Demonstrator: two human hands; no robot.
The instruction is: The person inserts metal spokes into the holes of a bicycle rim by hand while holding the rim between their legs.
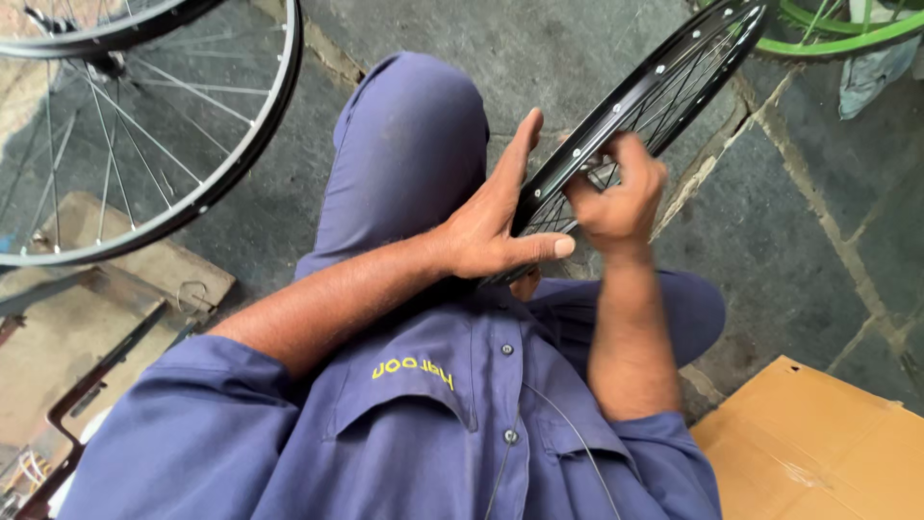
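Observation:
A black bicycle rim (664, 82) with thin silver spokes runs from the upper right down to my lap. My left hand (496, 217) grips its lower edge, thumb pressed along the rim and fingers pointing up. My right hand (616, 197) is closed on the rim's inner side among the spokes; a small tool or spoke nipple may be in its fingers, but I cannot tell. I sit in blue work clothes, my knee (414, 125) raised under the rim.
A second spoked wheel (144, 125) with a black rim stands at the upper left. A green rim (837, 34) lies at the top right beside a cloth. Brown cardboard (818, 443) sits at the lower right. A wooden board and a metal frame (96, 376) lie on the stone floor at left.

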